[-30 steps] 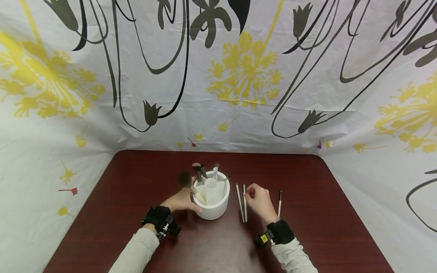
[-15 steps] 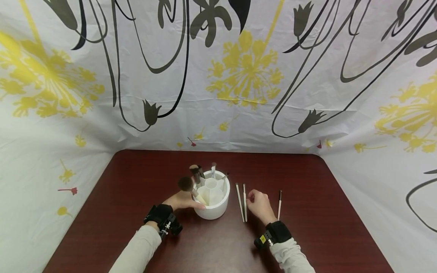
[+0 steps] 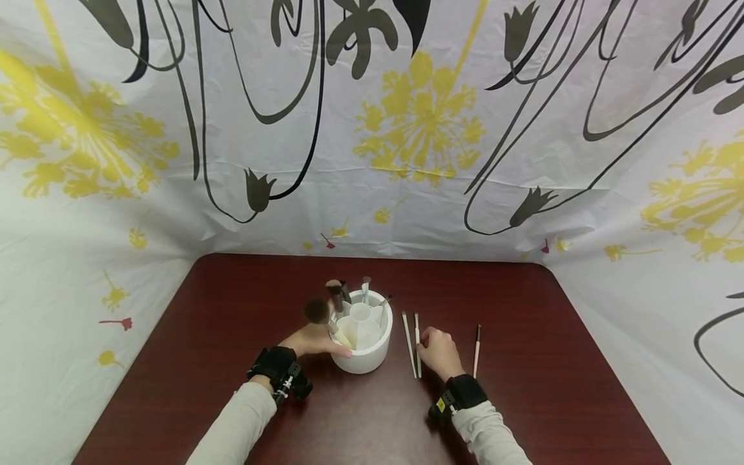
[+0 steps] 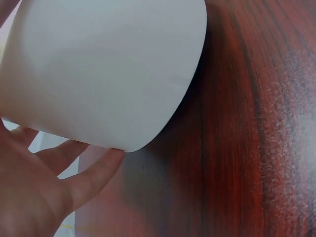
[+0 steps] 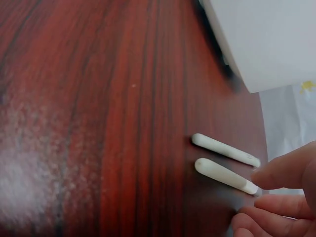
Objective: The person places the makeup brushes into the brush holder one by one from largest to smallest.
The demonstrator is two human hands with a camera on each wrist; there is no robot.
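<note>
My left hand (image 3: 316, 340) grips the side of a white round brush holder (image 3: 361, 361), thumb at its front rim and fingers round the far side. Its fingers also press the smooth wall (image 4: 103, 74) in the left wrist view. Inside the divided holder, several makeup brushes lean, including a large fluffy one (image 3: 317, 312). To the right, two slim brushes with white handles lie side by side, a left brush (image 3: 409, 345) and a right brush (image 3: 417, 342). My right hand (image 3: 440, 352) is at the right brush; thumb (image 5: 279, 173) and fingers stand apart around its far part.
Another thin brush (image 3: 477, 349) lies alone to the right of my right hand. All stands on a dark red-brown wooden table (image 3: 267, 278) with rounded far corners. White patterned cloth (image 3: 372, 219) hangs behind the table and along both sides.
My right hand slides slightly toward me along the right brush, which stays in place. The holder turns and tilts a little under my left hand, and its brushes shift slightly.
</note>
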